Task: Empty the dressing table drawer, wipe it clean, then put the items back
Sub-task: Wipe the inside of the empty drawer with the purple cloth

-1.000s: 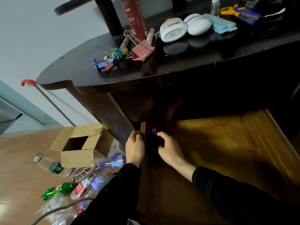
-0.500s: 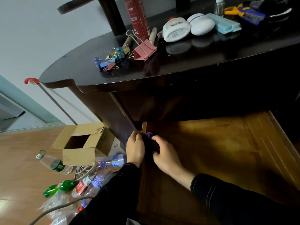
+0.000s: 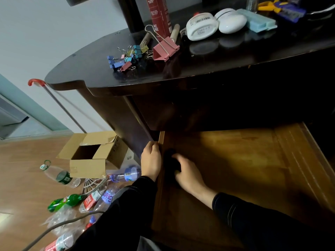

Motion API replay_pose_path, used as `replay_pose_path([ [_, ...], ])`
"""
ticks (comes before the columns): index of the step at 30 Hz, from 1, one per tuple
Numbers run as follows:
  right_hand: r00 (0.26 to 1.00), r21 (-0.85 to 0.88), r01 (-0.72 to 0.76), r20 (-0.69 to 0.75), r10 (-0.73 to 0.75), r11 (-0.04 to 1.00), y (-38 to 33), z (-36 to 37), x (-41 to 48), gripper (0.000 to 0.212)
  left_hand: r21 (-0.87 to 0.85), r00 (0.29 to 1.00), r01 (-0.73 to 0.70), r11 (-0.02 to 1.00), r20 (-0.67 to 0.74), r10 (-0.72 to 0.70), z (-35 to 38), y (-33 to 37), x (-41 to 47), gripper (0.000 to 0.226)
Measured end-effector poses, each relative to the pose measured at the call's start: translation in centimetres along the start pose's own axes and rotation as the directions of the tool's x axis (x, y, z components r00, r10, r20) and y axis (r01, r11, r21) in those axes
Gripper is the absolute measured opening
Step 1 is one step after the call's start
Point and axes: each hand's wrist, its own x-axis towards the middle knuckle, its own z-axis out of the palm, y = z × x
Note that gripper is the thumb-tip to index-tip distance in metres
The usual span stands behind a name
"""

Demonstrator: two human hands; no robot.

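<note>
Two hands work at the left side of the open drawer [image 3: 235, 160]. The left hand [image 3: 151, 160] grips the drawer's left wall from outside, fingers curled tight on its top edge. The right hand [image 3: 189, 173], at its three o'clock and inside the drawer, has fingers bent down round a dark cloth [image 3: 170, 161], pressing it onto the wooden bottom close against that wall; the cloth pokes out at the hand's eleven o'clock, mostly in shadow. At twelve o'clock the dressing table top [image 3: 208, 69] overhangs the drawer's rear, carrying small coloured binder clips [image 3: 125, 58], a big pink clip [image 3: 165, 50], a red can [image 3: 159, 15], two white cases [image 3: 201, 27] and a pale blue box [image 3: 261, 22]. At nine o'clock, on the floor — well apart from the hands — lie an open cardboard box [image 3: 90, 156] and scattered plastic bottles [image 3: 61, 175].
</note>
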Motion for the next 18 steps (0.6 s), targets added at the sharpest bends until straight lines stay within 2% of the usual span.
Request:
replay_pose_path([
  [2,0.994,-0.06,-0.074,0.074,0.078,0.995,0.6,-0.8,0.2,0.055,-0.007,1.0,0.004,1.0,0.006,-0.004,0.0,0.0,-0.1,0.024],
  [4,0.994,-0.036,-0.099,0.038,0.1,0.994,0.1,-1.4,0.7,0.054,-0.015,1.0,0.004,1.0,0.002,-0.004,0.0,0.0,-0.1,0.024],
  [6,0.996,0.028,-0.046,-0.071,0.048,0.999,-1.2,-1.2,0.6,0.054,-0.007,1.0,-0.004,1.0,-0.004,0.004,0.0,-0.1,0.0,0.026],
  [8,0.992,0.045,0.052,-0.113,-0.046,0.998,-1.7,-0.4,0.1,0.051,-0.011,1.0,-0.006,1.0,-0.01,0.006,0.0,-0.1,0.0,0.028],
  [10,0.996,0.002,0.065,-0.053,-0.064,0.998,-1.2,0.0,-0.7,0.05,-0.013,1.0,0.004,1.0,-0.01,-0.004,0.0,-0.1,0.1,0.027],
  [12,0.997,-0.068,-0.015,0.071,0.02,0.998,-0.4,-0.3,-1.0,0.05,-0.013,1.0,0.01,1.0,0.001,-0.01,0.0,-0.2,0.1,0.026],
  [14,0.991,-0.089,-0.079,0.099,0.088,0.993,-0.3,-1.2,-0.5,0.049,-0.021,1.0,0.013,1.0,0.005,-0.013,0.0,-0.3,0.1,0.027],
  [16,0.996,-0.039,-0.084,-0.021,0.083,0.996,-1.0,-1.9,-0.1,0.049,-0.034,1.0,0.011,0.999,-0.006,-0.011,0.0,-0.4,0.1,0.026],
  [18,0.989,-0.01,0.022,-0.144,-0.023,1.0,-1.7,-1.6,-0.2,0.049,-0.043,1.0,0.011,0.999,-0.018,-0.011,0.1,-0.3,0.2,0.025],
])
